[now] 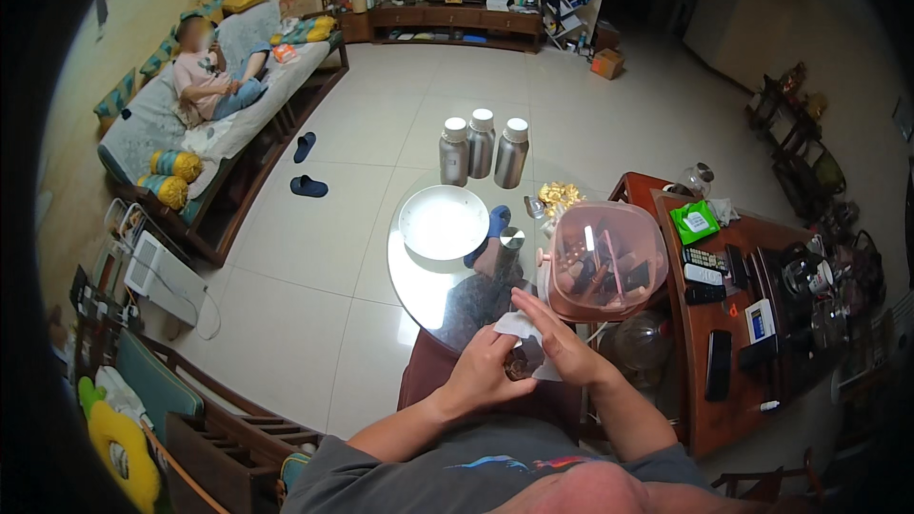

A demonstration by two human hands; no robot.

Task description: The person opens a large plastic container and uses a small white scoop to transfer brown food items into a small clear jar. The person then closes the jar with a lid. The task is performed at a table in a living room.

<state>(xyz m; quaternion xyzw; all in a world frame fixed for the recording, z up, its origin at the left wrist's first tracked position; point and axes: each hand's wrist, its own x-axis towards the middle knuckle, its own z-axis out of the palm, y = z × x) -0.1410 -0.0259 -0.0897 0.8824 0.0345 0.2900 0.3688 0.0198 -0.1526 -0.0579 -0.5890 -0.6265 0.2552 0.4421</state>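
Note:
Both hands are close to my body at the near edge of a round glass table. My left hand is curled at a white tissue and a small dark, shiny object between the hands; what that object is I cannot tell. My right hand rests against the tissue's other side, its fingers extended. Beyond them a metal cylinder with a shiny top stands on the glass, beside a white plate. To the right is a pink lidded box with cosmetics visible inside.
Several metal bottles with white caps stand at the table's far side, near gold-coloured ornaments. A wooden side table at right holds remotes, a phone and green wipes. Another person sits on the sofa, slippers nearby.

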